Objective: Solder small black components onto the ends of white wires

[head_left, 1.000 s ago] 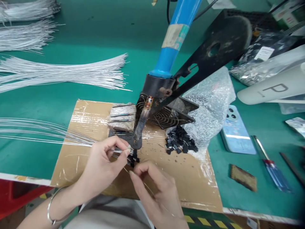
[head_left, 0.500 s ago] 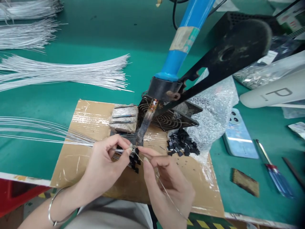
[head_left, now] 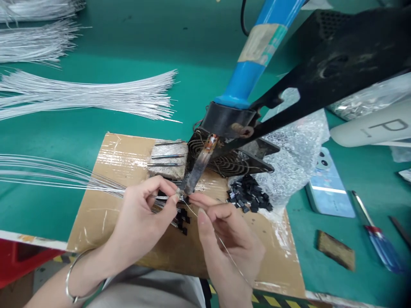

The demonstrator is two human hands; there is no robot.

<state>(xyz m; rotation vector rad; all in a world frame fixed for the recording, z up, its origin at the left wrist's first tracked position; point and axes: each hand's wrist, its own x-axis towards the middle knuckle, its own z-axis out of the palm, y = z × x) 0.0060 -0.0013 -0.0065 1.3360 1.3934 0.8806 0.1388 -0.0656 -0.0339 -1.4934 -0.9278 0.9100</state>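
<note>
Just beneath the tip of the blue-handled soldering iron [head_left: 245, 79], both hands met over a cardboard sheet [head_left: 105, 231] on the green tabletop [head_left: 128, 55]. The left hand [head_left: 144, 218] had its grip closed, thumb against forefinger, on a pale wire [head_left: 162, 197]; whatever sat at its end was too small to make out. The right hand [head_left: 233, 244] pinched a thin metallic strand [head_left: 229, 255], which ran from near the left fingertips back across the palm. Other wires [head_left: 107, 188] stretched off leftward, and black pieces [head_left: 183, 220] lay just below the fingertips. Behind the left hand stood a pale block [head_left: 168, 171] bearing dark rods [head_left: 166, 157]; a heap of black parts [head_left: 248, 194] lay beyond the right.
</note>
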